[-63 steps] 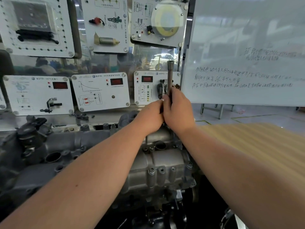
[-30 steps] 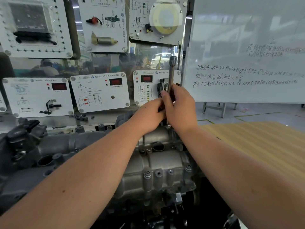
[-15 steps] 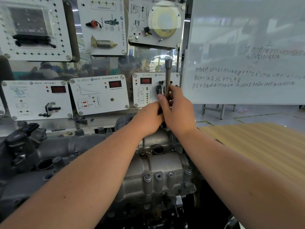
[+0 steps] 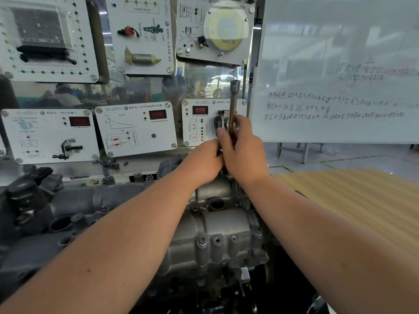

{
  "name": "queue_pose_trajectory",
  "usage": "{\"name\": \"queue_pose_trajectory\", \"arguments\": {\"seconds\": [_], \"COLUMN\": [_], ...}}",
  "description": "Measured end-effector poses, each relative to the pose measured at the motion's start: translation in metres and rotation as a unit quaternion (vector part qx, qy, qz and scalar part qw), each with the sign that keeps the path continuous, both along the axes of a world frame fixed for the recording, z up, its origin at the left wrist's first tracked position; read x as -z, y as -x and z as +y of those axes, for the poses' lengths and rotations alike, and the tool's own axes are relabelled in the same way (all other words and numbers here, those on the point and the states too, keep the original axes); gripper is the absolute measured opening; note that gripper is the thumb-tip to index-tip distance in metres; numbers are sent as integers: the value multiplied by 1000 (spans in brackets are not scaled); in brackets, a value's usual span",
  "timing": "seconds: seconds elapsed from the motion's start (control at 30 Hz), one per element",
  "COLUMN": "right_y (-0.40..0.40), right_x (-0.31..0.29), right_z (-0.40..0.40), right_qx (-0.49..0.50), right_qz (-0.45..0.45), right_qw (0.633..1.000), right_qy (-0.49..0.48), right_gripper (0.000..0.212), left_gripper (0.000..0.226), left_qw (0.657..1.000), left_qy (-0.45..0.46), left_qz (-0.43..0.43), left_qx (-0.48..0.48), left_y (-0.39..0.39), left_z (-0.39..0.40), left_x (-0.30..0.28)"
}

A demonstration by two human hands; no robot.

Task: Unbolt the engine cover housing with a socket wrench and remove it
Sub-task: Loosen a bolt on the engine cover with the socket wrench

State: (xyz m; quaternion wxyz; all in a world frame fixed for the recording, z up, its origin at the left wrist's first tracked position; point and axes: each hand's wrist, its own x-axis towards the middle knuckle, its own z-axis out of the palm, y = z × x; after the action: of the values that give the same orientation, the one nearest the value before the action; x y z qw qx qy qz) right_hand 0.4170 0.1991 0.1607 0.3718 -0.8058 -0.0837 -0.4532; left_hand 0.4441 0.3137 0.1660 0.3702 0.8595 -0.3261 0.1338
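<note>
Both hands are held together at the far end of the engine cover housing (image 4: 210, 225). The socket wrench (image 4: 233, 109) is gripped by the right hand (image 4: 243, 152); its long axis stands near vertical, open socket end up, lower end hidden behind the hands. The left hand (image 4: 204, 162) is pressed against the right, fingers curled; what it holds cannot be told. Far side is closed off by instrument panels (image 4: 136, 128); whiteboard (image 4: 340, 64) far right. Open room lies right, over the corrugated sheet (image 4: 362, 200).
</note>
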Motion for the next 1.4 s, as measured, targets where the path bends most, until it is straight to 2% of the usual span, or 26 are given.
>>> {"name": "queue_pose_trajectory", "arguments": {"seconds": [0.23,0.5,0.7,0.87,1.07,1.17,1.33,1.4], "right_y": [-2,2,1,1,5,4,1,1], "right_x": [-1,-1,-2,-2,-2,-3,-2,-3], "right_z": [-1,0,1,1,3,2,2,1], "right_qx": [25,2,32,46,20,22,44,44], "right_qz": [5,21,18,21,29,37,40,41], "right_qw": [998,1000,998,997,999,998,997,997], "right_qy": [49,-1,50,50,24,36,56,47], "right_gripper": [13,43,26,32,43,39,20,24], "left_gripper": [19,21,19,27,19,17,22,22], "left_qw": [1000,1000,1000,1000,1000,1000,1000,1000], "left_qy": [16,-6,5,-10,-16,-8,6,3], "left_qz": [-3,-8,-16,-5,-24,-22,-16,-11], "left_qx": [5,-6,-26,6,-9,-8,11,12], "left_y": [4,4,3,8,5,4,7,7], "left_z": [1,-1,0,-1,0,0,0,0], "left_x": [0,-1,0,0,0,0,1,1]}}
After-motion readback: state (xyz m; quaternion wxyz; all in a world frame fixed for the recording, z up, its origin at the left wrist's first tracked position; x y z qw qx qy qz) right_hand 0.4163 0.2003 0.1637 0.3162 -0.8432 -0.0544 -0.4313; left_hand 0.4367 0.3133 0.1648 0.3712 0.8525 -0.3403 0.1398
